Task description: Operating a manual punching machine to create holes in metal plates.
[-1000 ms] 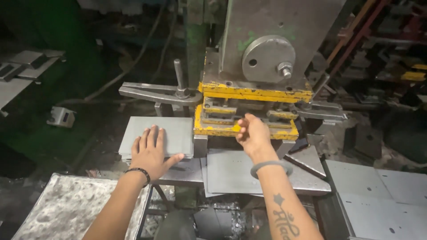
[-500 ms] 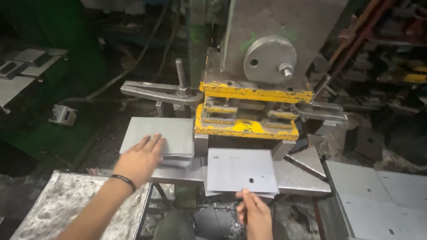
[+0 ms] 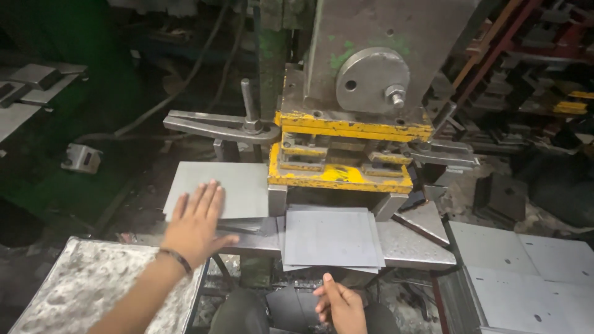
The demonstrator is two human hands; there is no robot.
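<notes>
We see the steel press bed [image 3: 414, 244] as the carrying surface, lying just beyond our two hands. Directly on it, straight ahead of our right hand [image 3: 340, 303], rests a small stack of grey metal sheets [image 3: 331, 238], its near edge overhanging the bed toward that hand. Under the fingers of our left hand [image 3: 195, 226] lies a second pile of grey sheets [image 3: 238, 188], flat on the bed's left end. To the right of our right hand, a triangular offcut [image 3: 427, 219] lies on the bed. Nearer us, beneath our left forearm, stands a mottled metal side table [image 3: 86, 287].
</notes>
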